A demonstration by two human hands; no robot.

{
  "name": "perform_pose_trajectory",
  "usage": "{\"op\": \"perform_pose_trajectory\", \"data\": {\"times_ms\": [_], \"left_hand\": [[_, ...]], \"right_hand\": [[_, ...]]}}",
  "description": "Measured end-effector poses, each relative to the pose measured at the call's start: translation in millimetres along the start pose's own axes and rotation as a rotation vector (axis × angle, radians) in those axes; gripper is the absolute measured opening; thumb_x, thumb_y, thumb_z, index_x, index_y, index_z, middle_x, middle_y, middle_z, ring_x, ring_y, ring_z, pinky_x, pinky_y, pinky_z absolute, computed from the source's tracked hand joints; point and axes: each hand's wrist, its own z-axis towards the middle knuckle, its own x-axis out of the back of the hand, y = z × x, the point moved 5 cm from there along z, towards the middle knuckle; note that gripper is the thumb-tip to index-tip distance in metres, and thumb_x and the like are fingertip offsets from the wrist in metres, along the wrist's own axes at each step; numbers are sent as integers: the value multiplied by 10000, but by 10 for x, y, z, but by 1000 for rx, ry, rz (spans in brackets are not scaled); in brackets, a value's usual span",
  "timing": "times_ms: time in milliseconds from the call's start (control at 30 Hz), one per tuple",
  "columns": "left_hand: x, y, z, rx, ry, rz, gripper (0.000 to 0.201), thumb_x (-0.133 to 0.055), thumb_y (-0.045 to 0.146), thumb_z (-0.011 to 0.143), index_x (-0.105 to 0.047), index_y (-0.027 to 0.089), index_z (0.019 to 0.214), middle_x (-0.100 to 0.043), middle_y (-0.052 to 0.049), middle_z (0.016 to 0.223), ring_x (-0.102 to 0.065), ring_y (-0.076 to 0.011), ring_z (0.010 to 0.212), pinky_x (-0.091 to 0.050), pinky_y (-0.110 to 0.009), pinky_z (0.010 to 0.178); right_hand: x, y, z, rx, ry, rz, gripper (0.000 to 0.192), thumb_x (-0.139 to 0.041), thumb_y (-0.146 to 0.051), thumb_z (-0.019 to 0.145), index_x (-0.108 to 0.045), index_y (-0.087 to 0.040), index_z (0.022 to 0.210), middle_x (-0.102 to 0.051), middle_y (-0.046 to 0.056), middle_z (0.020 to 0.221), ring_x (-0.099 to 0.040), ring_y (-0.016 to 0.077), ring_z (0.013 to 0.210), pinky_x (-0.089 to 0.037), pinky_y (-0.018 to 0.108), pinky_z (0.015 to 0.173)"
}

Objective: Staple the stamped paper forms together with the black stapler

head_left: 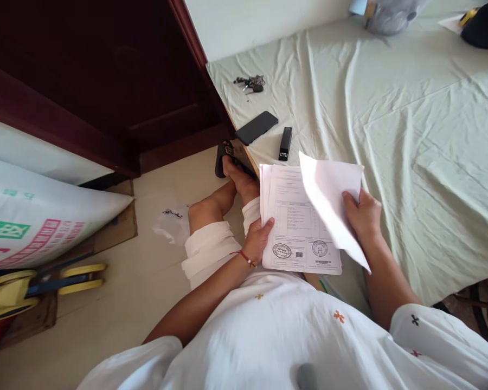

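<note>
My left hand (259,238) grips the lower left edge of a stack of printed papers (296,227) with round stamps near the bottom. The stack rests at the edge of a bed covered in a pale green sheet (410,135). With my right hand (364,214) I hold a single white sheet (331,195), lifted and turned up off the top of the stack. A black stapler (285,143) lies on the sheet just beyond the papers. A black phone (256,128) lies beside it, to its left.
A bunch of keys (250,83) lies farther back on the bed. A dark wooden door (106,81) stands at left. A large printed sack (32,216) and a yellow tool (32,279) lie on the floor. My bare leg and sandalled foot (230,162) are below the bed edge.
</note>
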Motion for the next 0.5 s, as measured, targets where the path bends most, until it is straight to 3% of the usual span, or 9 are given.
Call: {"op": "perform_pose_trajectory", "data": {"times_ms": [167, 333, 500], "left_hand": [[-17, 6, -32, -25, 13, 48, 613, -933, 571, 641, -784, 146, 1057, -822, -113, 1041, -753, -328, 1061, -537, -479, 1041], [-26, 12, -38, -64, 25, 49, 575, -944, 524, 649, -801, 161, 1071, -806, -107, 1154, -711, -318, 1183, -485, -444, 1120], [35, 4, -3, -60, 63, 9, 589, -959, 517, 619, -800, 163, 1062, -806, -100, 1153, -690, -329, 1226, -462, -459, 1152]], "right_hand": [[44, -115, 12, 96, 65, -137, 239, -564, -445, 862, -521, -236, 753, -604, 74, 829, -537, 233, 762, -443, 385, 750], [45, -38, 0, 0, 55, 31, 284, -603, -501, 862, -644, -220, 863, -634, 38, 749, -538, 204, 676, -400, 332, 653], [21, -30, -10, 2, -6, 133, 288, -638, -498, 873, -662, -216, 929, -658, 19, 778, -536, 181, 676, -391, 303, 618]]}}
